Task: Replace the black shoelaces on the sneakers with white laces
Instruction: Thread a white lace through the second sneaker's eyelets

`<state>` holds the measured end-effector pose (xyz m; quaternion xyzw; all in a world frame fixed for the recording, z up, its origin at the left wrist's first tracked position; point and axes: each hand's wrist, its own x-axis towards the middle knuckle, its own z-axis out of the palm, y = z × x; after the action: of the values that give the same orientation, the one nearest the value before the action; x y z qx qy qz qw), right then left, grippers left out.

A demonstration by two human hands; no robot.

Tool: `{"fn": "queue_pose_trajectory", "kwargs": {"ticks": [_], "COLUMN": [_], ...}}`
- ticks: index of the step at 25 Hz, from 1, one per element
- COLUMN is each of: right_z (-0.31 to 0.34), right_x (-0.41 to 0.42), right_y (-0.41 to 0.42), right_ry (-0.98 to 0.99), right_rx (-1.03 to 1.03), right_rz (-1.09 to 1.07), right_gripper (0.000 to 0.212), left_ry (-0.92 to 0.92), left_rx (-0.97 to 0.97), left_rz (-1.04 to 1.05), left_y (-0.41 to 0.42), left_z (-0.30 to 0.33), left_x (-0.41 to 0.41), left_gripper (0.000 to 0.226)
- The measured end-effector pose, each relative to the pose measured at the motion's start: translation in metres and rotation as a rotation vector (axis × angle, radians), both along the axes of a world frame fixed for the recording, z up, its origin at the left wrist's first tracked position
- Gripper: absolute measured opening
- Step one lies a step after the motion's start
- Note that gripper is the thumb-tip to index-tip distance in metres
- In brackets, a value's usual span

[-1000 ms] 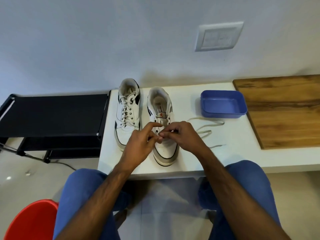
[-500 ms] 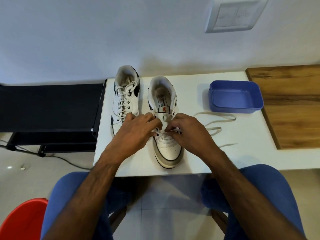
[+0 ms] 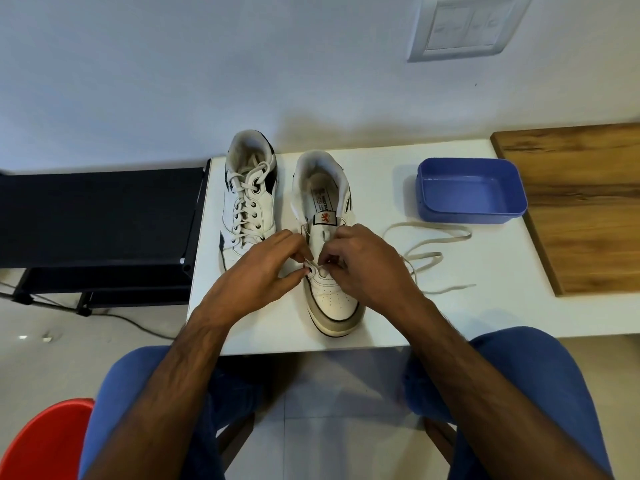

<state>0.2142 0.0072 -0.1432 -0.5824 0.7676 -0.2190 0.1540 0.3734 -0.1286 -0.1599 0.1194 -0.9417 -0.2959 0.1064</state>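
Two white sneakers stand side by side on a white table (image 3: 346, 341), toes toward me. The left sneaker (image 3: 247, 199) is fully laced with a white lace. The right sneaker (image 3: 325, 237) has an open tongue, and a white lace (image 3: 429, 258) trails from its lowest eyelets across the table to the right. My left hand (image 3: 266, 271) pinches the lace at the shoe's lower left eyelet. On the shoe's right side, my right hand (image 3: 363, 268) pinches the same lace. No black lace is in view.
An empty blue plastic tray (image 3: 471, 192) sits right of the shoes, and a wooden board (image 3: 585, 209) lies beyond it at the table's right. A black rack (image 3: 97, 216) stands left of the table. A red stool (image 3: 38, 441) is at the lower left.
The view has tilted down and drawn closer. Both hands have shifted slightly up the right sneaker and now meet at its lowest eyelets; the loose lace still lies to the right.
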Motion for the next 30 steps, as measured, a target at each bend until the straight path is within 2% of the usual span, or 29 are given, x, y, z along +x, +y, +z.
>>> {"fn": "queue_pose_trajectory", "kwargs": {"ticks": [5,8,14,18,23,30], "right_z": [-0.003,-0.007,-0.009,-0.007,-0.01,-0.015], "right_x": [0.004,-0.002,0.006,0.009,0.008,0.012], "right_y": [-0.005,-0.008,-0.006,-0.008,-0.009,-0.006], "right_ry": [0.045,-0.049,-0.055,0.0,-0.065,-0.164], "right_rx": [0.012,0.0,0.013,0.093,0.116,0.067], "right_rz": [0.051,0.087,-0.05,-0.079,-0.081,-0.118], "right_gripper": [0.012,0.014,0.013,0.017,0.016,0.017], "left_ry": [0.011,0.023,0.03,0.031,0.063,0.049], "left_rx": [0.016,0.02,0.0,0.058,0.059,0.085], "left_rz": [0.009,0.017,0.004,0.074,0.082,0.112], "left_y": [0.0,0.003,0.003,0.01,0.007,0.007], "left_z": [-0.001,-0.002,-0.003,-0.002,-0.005,-0.009], "left_x": [-0.001,0.0,0.002,0.004,0.004,0.002], "left_gripper": [0.023,0.024,0.031,0.048,0.023,0.024]}}
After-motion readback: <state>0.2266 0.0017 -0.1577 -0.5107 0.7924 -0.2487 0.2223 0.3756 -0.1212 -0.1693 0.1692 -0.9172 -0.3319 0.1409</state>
